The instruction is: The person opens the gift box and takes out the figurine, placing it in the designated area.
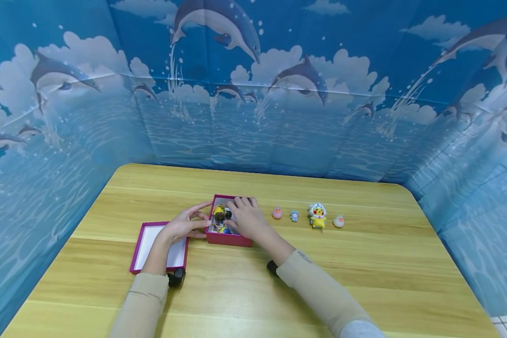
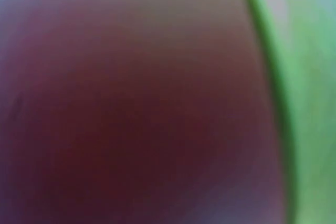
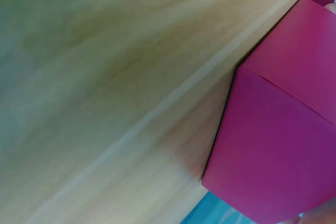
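A magenta box [image 1: 229, 240] with a white inside stands on the table. Several small toy figures lie in it, one of them a yellow and dark figure [image 1: 219, 213]. My left hand [image 1: 187, 224] touches the box's left side, its fingers spread along the wall and rim. Over the right part of the box lies my right hand [image 1: 247, 218], with its thumb inside. Whether it holds a figure there is hidden. In the right wrist view the magenta box [image 3: 278, 145] shows its outer walls. The left wrist view is mostly blurred dark red.
A magenta-rimmed lid [image 1: 149, 241], white inside, lies left of the box under my left forearm. Right of the box stand a pink duck [image 1: 276, 213], a small blue figure [image 1: 294, 216], a yellow figure with a white-blue hood [image 1: 318, 217] and a whitish duck [image 1: 339, 221] in a row.
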`<control>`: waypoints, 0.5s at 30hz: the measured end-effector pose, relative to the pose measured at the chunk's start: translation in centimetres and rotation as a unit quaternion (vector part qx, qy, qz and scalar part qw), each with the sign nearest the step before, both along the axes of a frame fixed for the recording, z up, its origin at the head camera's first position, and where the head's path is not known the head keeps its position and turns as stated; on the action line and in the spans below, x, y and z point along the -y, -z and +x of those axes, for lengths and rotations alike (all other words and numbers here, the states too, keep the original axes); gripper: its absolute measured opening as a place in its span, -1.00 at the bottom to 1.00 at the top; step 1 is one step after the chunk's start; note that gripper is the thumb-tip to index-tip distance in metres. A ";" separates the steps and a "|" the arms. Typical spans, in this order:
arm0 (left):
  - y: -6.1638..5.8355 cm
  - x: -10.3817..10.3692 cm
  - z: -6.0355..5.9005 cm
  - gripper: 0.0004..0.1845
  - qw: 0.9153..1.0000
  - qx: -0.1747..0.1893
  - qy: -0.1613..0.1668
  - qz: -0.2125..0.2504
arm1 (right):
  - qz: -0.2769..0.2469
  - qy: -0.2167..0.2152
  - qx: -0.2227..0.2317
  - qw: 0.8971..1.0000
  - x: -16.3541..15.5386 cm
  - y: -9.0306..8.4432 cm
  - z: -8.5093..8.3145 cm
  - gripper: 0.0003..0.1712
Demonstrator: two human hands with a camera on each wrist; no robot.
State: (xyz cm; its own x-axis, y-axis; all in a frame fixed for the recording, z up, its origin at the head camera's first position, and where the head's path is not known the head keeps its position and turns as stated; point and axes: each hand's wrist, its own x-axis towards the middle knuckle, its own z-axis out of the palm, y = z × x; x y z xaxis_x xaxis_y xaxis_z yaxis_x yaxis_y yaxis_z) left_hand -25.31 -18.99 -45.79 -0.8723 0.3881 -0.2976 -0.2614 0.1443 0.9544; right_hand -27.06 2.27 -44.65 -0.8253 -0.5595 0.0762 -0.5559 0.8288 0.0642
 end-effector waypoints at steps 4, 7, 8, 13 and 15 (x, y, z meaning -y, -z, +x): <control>0.0 0.0 0.0 -0.31 1.000 0.000 0.001 0.002 | 0.011 0.002 0.004 1.000 0.2 0.2 -0.2 -0.37; 0.0 0.0 0.0 -0.31 1.000 0.000 0.001 0.003 | 0.017 0.006 0.008 1.000 0.3 0.4 -0.4 -0.37; 0.0 -0.1 -0.1 -0.31 1.000 0.000 0.001 0.003 | 0.019 0.007 0.010 1.000 0.3 0.5 -0.4 -0.37; 0.1 -0.1 -0.1 -0.30 1.000 0.001 0.000 0.006 | 0.032 0.009 0.009 0.999 0.4 0.7 -0.6 -0.41; 0.0 -0.1 -0.1 -0.30 1.000 0.001 0.000 0.006 | 0.032 0.008 0.005 0.999 0.4 0.7 -0.6 -0.43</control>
